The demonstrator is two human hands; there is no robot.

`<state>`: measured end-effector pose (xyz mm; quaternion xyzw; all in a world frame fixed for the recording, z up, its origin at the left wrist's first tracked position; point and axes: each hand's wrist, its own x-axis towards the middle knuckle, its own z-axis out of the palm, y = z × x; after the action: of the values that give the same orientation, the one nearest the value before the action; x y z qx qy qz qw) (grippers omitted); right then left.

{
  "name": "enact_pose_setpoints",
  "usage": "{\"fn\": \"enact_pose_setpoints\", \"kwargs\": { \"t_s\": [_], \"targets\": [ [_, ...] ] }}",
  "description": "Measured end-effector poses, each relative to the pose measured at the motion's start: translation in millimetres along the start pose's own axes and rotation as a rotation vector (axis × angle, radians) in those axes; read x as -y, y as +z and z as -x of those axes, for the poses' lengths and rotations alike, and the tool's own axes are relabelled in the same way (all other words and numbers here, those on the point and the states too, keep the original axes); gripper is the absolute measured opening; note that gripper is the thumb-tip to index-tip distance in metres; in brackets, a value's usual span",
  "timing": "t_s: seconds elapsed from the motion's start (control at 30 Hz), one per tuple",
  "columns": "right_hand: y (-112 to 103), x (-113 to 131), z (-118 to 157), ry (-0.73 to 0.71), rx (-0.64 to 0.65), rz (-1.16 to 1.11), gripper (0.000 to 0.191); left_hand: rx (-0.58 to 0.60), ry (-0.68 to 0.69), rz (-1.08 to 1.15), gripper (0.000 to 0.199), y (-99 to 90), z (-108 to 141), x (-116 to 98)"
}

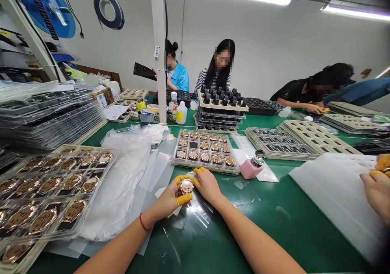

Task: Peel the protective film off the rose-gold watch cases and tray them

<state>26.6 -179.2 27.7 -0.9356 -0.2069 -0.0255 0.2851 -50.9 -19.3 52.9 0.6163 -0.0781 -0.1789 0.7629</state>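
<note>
My left hand (169,196) wears yellow finger cots and grips a round rose-gold watch case (186,186) by its edge, its pale disc facing me. Yellow cots also cover fingertips of my right hand (208,185). Its fingers are bent close together at the right edge of the case, and a bit of white wipe (191,174) shows between them. Just beyond my hands lies a clear tray (207,167) with rows of similar watch parts; one pocket shows only dark lining. To its right stands a pink pump bottle (251,167) with a metal top.
A larger tray of rose-gold watch cases (73,211) lies at left, beside plastic film (117,184). Tray stacks (45,119) rise behind it. Watch-filled trays (219,117) stand ahead. At right, a co-worker's hand (376,192) hovers over white foam sheets (332,184). Other people sit opposite.
</note>
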Motion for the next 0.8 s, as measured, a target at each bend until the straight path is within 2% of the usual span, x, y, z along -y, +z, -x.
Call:
{"fn": "enact_pose_setpoints", "kwargs": {
  "t_s": [0.07, 0.2, 0.23, 0.3, 0.4, 0.53, 0.63, 0.7, 0.8],
  "targets": [
    [2, -1, -3, -0.016, 0.033, 0.16, 0.015, -0.009, -0.01, -0.015, 0.054, 0.1, -1, 1],
    [-17, 4, 2, -0.013, 0.014, 0.118, 0.01, -0.067, -0.044, -0.051, 0.054, -2.6, -5, 8],
    [-23, 7, 6, -0.054, -0.005, 0.084, 0.007, -0.086, -0.052, -0.059, 0.053, -3.5, -7, 10],
    [-30, 15, 16, -0.226, -0.021, -0.007, 0.004, -0.109, -0.056, -0.069, 0.054, -4.3, -8, 12],
    [-29, 25, 28, -0.475, -0.016, -0.091, 0.007, -0.085, -0.014, -0.108, 0.055, -3.0, -8, 12],
    [-21, 26, 32, -0.451, -0.091, -0.097, 0.009, -0.079, 0.01, -0.146, 0.053, -4.8, -7, 13],
    [-18, 26, 35, -0.503, -0.1, -0.097, 0.008, -0.084, 0.042, -0.158, 0.053, -9.5, -6, 16],
    [-16, 26, 35, -0.524, -0.127, -0.066, 0.01, -0.046, 0.075, -0.187, 0.05, -10.2, -6, 17],
    [-16, 19, 29, -0.397, -0.205, -0.122, 0.01, -0.038, 0.083, -0.191, 0.046, -7.0, -6, 18]
  ]
}}
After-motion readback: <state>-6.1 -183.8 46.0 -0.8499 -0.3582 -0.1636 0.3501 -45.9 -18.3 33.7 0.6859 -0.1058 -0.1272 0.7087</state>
